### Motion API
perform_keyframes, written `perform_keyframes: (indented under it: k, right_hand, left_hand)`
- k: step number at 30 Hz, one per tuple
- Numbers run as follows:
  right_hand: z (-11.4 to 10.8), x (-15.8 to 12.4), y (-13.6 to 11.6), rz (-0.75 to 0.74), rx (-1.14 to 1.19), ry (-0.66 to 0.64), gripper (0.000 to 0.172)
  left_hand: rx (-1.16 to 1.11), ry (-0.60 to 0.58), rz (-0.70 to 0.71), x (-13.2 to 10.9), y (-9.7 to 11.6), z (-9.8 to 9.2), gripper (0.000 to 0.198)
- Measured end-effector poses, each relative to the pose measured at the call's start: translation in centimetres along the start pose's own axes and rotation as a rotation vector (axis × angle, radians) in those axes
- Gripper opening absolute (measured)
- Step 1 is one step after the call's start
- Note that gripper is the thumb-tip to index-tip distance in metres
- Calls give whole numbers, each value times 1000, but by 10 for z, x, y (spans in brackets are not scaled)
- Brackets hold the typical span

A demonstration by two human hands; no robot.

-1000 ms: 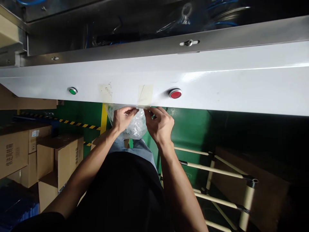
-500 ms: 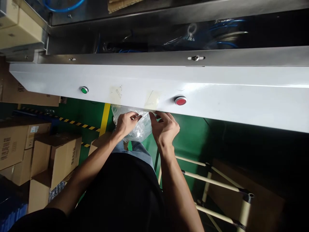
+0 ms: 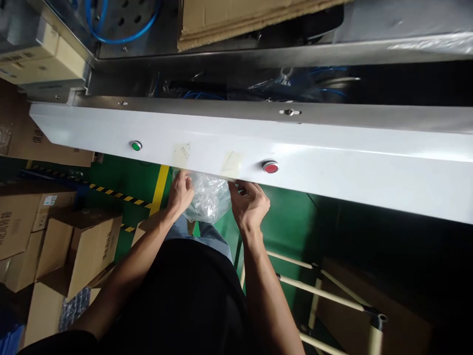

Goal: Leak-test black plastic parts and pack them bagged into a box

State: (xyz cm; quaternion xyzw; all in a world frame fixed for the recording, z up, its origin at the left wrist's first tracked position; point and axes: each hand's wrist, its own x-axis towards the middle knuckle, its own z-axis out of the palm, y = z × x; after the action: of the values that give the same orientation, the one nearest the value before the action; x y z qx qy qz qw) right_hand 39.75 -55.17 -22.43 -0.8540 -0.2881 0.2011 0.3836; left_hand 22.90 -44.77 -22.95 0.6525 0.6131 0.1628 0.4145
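A clear plastic bag (image 3: 210, 197) hangs below the lower edge of the white panel (image 3: 332, 167), between my two hands. My left hand (image 3: 181, 191) is closed at the bag's upper left edge, thumb and fingers pinched on the plastic. At the bag's upper right, my right hand (image 3: 249, 199) has its fingers curled together against the panel edge, pinching the bag's rim. Two pieces of yellowish tape (image 3: 231, 164) stick to the panel above the bag. A green button (image 3: 136, 146) and a red button (image 3: 271, 167) sit on the panel.
Open cardboard boxes (image 3: 88, 241) stand on the green floor at the left. A pale pipe frame (image 3: 325, 293) is at the lower right. Flat cardboard (image 3: 240, 19) and a blue hose (image 3: 125, 40) lie on the metal machine beyond the panel.
My left hand has moved left, from over the bag to its upper left edge. My right hand stays at the panel edge. The view has shifted, showing more of the machine top.
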Motion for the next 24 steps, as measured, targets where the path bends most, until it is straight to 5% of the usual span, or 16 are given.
perform_keyframes:
  k: [4,7,12,17,20,24]
  right_hand:
    - [-6,0,10,-59,-46,14,42]
    - [-17,-4,12,-138,-58,110,54]
    - [-30,-9,5,-418,-17,295,44]
    - [-27,24,8,-414,-75,733,33]
    - [-34,47,20,-458,-142,738,34]
    - [-49,62,37,-541,-190,697,21]
  left_hand:
    - [-84,-194,43,-27,-5,-11,20]
    - [-138,-231,108,-53,-7,-15,24]
    - [-130,38,153,-65,-15,-22,31]
    - [-89,437,120,-25,-26,-73,36]
    - [-91,460,147,-5,-32,-93,34]
    - [-93,404,177,-1,-39,-84,31]
